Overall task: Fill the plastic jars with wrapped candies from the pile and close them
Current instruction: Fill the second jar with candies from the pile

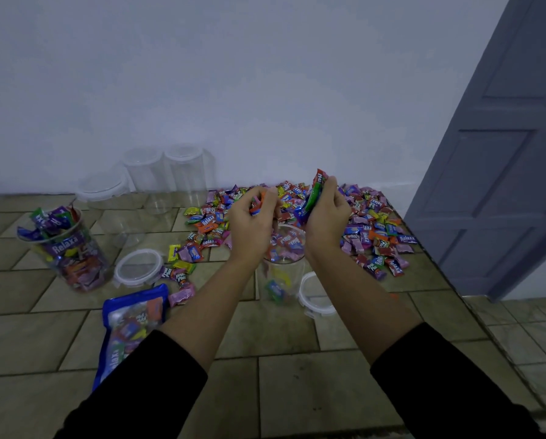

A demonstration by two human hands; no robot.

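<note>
The left hand has its fingers curled round a small clutch of orange and red wrapped candies. The right hand has fingers and thumb clamped on a bunch of green, blue and red wrapped candies that stick up past its fingertips. Directly below both sets of fingers stands an open clear plastic jar, upright, with a few candies at its bottom. Beyond the fingers and spreading to their right lies the loose pile of multicoloured wrapped candies on the brown tiled surface. Well to the left of the left fingers stands a second clear jar heaped with candies, with no lid on it. A round clear lid lies between that jar and the hands, and another clear lid lies just beside the open jar. Empty clear jars stand further left and beyond the fingers, by the white wall. A blue candy bag lies near the left forearm.
</note>
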